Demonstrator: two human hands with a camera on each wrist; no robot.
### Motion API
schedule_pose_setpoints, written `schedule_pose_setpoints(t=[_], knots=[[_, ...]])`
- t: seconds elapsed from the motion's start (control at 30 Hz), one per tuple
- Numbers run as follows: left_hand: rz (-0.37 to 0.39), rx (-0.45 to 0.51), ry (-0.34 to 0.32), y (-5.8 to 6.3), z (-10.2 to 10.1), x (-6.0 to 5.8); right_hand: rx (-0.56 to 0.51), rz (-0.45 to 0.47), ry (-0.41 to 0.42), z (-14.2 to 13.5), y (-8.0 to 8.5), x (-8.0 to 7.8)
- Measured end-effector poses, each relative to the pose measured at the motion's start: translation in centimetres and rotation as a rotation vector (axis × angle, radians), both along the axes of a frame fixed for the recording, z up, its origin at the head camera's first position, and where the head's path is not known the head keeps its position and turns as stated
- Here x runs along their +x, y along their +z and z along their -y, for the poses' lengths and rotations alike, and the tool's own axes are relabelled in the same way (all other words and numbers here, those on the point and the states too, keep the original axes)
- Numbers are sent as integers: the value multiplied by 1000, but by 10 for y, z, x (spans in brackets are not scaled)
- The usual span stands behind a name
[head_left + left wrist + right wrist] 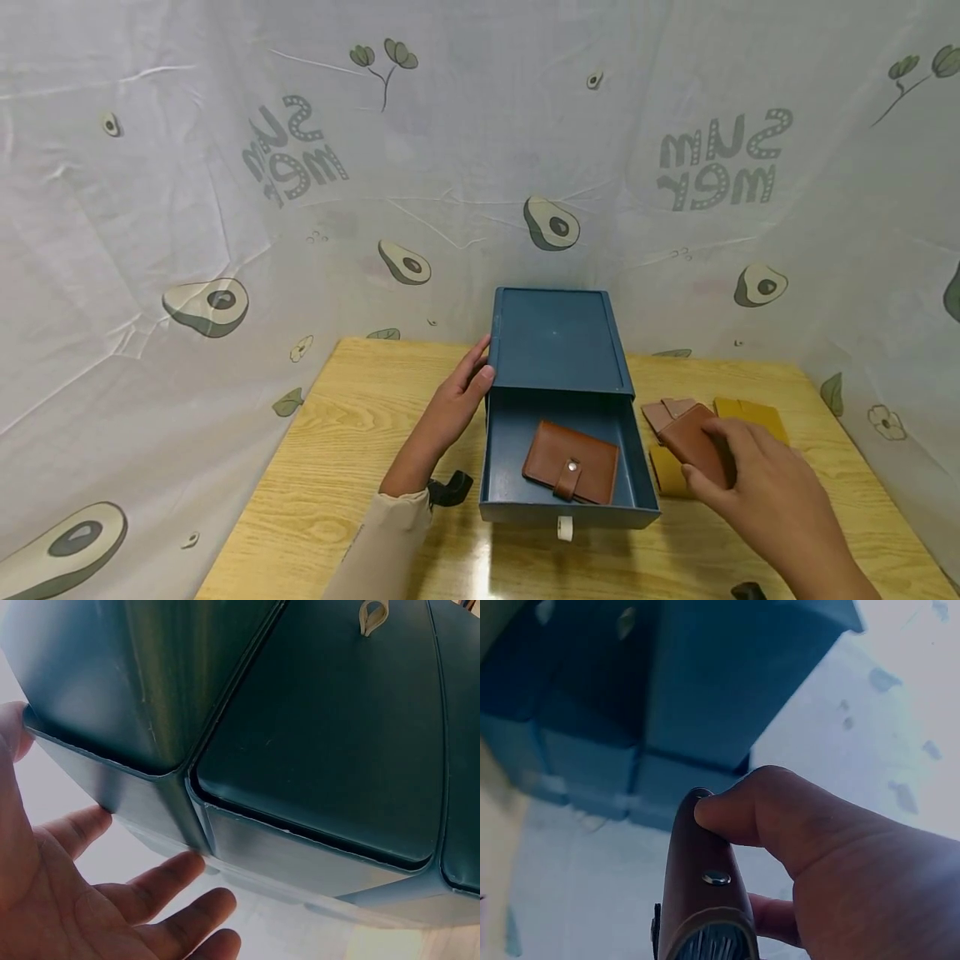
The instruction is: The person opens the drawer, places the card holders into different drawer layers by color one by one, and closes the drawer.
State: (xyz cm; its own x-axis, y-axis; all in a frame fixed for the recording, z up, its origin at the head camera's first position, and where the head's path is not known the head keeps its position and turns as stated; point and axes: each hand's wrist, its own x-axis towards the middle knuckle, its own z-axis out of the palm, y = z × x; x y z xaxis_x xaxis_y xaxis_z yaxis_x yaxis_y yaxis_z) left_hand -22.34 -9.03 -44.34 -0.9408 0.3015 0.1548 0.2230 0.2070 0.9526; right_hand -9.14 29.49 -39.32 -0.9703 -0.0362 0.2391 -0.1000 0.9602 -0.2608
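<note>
A blue drawer box point(555, 342) stands on the table with its drawer point(517, 512) pulled out toward me. Inside the drawer lies a brown card wallet point(547, 450) with a snap strap. My left hand point(448, 412) touches the box's left side, its fingers extended; the left wrist view shows those fingers point(172, 877) along the box's edge. To the right of the drawer, my right hand point(780, 479) pinches a second brown card wallet point(692, 440) above other wallets. Seen in the right wrist view, this held wallet point(705, 862) has a metal snap and clear sleeves inside.
Beside the drawer on the right lie a pink wallet point(658, 413), a yellow wallet point(750, 408) and another yellow wallet point(666, 468), partly covered. A pale pull tab point(565, 528) hangs on the drawer front. Patterned cloth point(465, 167) rises behind the wooden table point(360, 400).
</note>
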Motion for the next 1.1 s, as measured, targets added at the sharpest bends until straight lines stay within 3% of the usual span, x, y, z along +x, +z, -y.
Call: schedule_pose_setpoints(t=[0.23,0.67,1.1], knots=[[-5,5,-5,0,0,0,-2,-99,64,20,18,1],[-3,17,-5,-2,0,1,3,-154,181,59,40,-1],[-25,17,-6,-5,0,0,27,-187,335,97,37,-8]])
